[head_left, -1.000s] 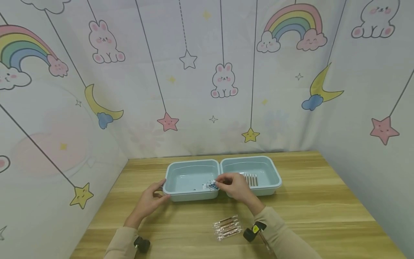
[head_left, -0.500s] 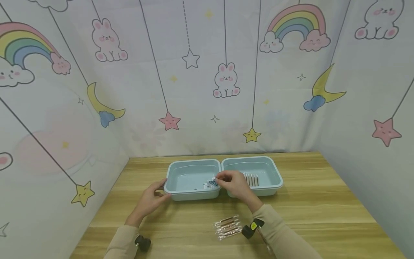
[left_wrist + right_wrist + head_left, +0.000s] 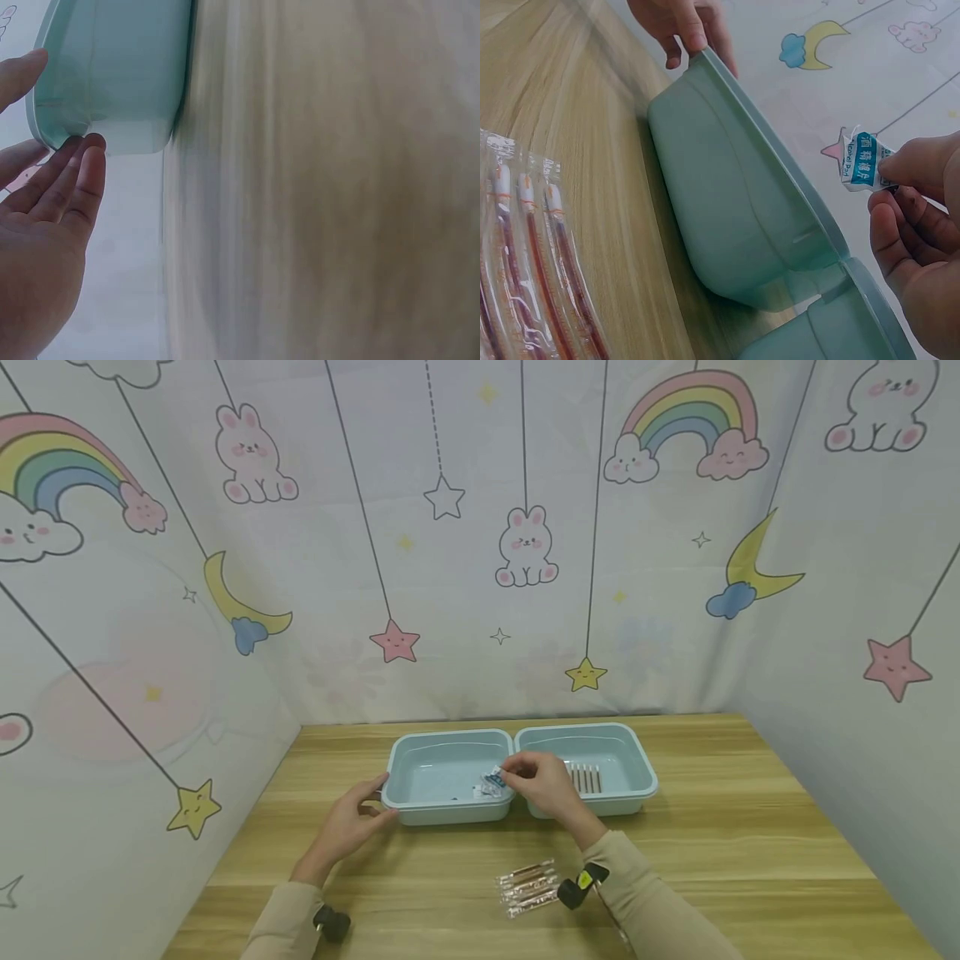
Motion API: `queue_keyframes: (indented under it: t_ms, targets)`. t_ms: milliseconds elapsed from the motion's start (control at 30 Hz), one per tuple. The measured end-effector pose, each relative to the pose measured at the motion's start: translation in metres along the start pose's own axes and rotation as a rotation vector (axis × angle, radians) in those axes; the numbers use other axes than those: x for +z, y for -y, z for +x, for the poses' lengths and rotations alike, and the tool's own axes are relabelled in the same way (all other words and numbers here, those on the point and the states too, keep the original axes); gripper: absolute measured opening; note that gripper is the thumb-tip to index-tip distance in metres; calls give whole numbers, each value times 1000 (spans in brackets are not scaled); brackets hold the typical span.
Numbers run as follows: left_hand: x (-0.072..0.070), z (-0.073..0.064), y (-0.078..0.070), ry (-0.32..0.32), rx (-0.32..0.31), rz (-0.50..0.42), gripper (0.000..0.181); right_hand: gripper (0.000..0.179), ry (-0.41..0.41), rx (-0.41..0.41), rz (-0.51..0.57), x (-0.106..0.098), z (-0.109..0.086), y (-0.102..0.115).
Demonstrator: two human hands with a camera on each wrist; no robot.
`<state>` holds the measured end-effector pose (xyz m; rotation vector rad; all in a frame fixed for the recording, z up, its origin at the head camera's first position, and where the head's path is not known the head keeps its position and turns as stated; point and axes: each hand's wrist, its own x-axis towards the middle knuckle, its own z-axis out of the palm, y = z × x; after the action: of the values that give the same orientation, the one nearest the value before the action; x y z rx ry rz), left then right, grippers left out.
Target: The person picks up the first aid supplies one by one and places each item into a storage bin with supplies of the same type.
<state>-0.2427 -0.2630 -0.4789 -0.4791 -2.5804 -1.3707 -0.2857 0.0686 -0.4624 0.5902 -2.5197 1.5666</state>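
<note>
Blue-and-white packet [image 3: 864,159] is pinched in the right hand [image 3: 543,785]; left hand [image 3: 348,822] apparently grips left tray [image 3: 438,781]; placing seems underway, needing clean release.

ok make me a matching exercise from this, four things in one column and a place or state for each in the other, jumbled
1. sachet
2. wrapped sticks
3. left grip
4. right tray

a. on the table, in front of the trays
b. bears a row of sticks
c. pinched by the right grip
d. touching the left tray

Pairs: 1-c, 2-a, 3-d, 4-b
</note>
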Motion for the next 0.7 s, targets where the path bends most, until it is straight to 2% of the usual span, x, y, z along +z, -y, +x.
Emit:
queue_keyframes:
  t_ms: [233, 500, 700]
  targets:
    - [-1, -1, -4, 16, -3, -14, 63, 4, -32, -9, -33, 1, 1, 1]
    - [-1, 0, -4, 22, -10, -12, 64, 17, -53, -37, -92, 5, 3, 1]
    - [-2, -2, -4, 23, -9, -18, 64, 16, -76, -42, -106, 6, 2, 1]
